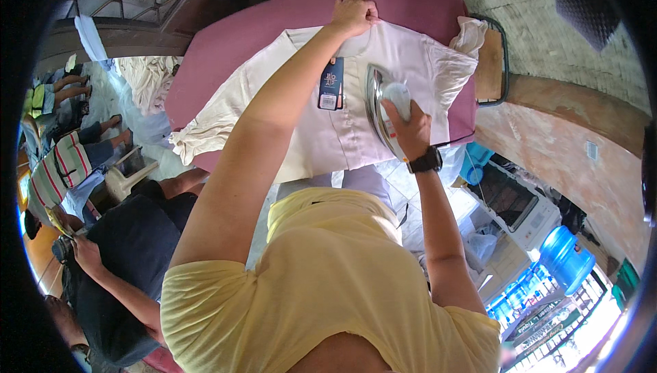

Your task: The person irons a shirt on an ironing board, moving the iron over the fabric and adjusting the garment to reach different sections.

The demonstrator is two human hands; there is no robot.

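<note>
A cream short-sleeved shirt lies spread over a maroon padded ironing table. My right hand is wrapped round the handle of a clothes iron, whose metal soleplate edge rests on the shirt's right front. My left hand reaches to the far side and pinches the shirt by its collar. Between my arms a dark hang tag lies on the shirt front. The iron's cord runs off to the right past my wrist, which wears a black watch.
A bundle of cream cloth sits beyond the table's left side. A wooden stool stands by its right end. Several people are at left, one in a dark shirt close to me. A blue water jug is at lower right.
</note>
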